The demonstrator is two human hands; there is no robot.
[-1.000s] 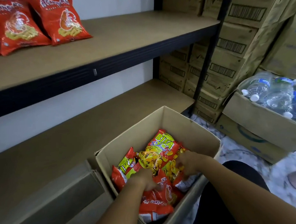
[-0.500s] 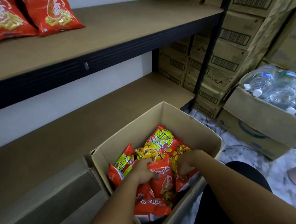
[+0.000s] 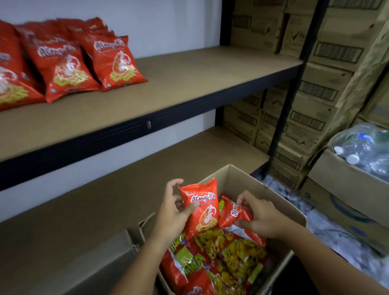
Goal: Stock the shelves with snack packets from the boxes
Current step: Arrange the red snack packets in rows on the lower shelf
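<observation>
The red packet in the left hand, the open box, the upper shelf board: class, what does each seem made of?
Red packet: probably glossy plastic film; it shines and crinkles.
Open box: matte brown cardboard, with folded flaps.
Upper shelf board: seemingly unvarnished fibreboard, flat tan, on a dark, likely metal frame.

Water bottles (image 3: 373, 155) fill a carton (image 3: 343, 190) beside stacked brown cartons (image 3: 312, 106).
</observation>
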